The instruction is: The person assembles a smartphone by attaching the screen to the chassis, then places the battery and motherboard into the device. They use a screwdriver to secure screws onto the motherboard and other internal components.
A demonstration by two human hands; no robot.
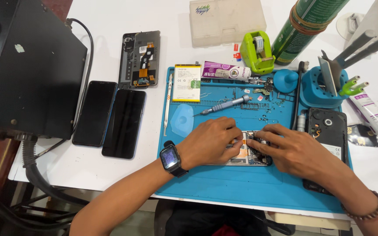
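Observation:
An opened phone [246, 154] lies on the blue work mat [241, 183], its inner boards showing. My left hand [211, 142], with a smartwatch [170, 158] on the wrist, rests on the phone's left half, fingers curled on it. From the right, my right hand [292, 148] presses its fingertips onto the phone's upper right part. Whether a small tool is pinched there is hidden. A grey screwdriver [224, 105] lies on the mat just beyond my hands, beside a clear plastic pick [182, 120].
A yellow-white battery [187, 83], tweezers [167, 105], glue tubes [224, 71], a green tape dispenser [257, 52], a blue tool holder [322, 89] and a black back cover [328, 126] surround the mat. Two dark phones [110, 116], a bare frame [139, 59] and a black box [27, 70] lie at left.

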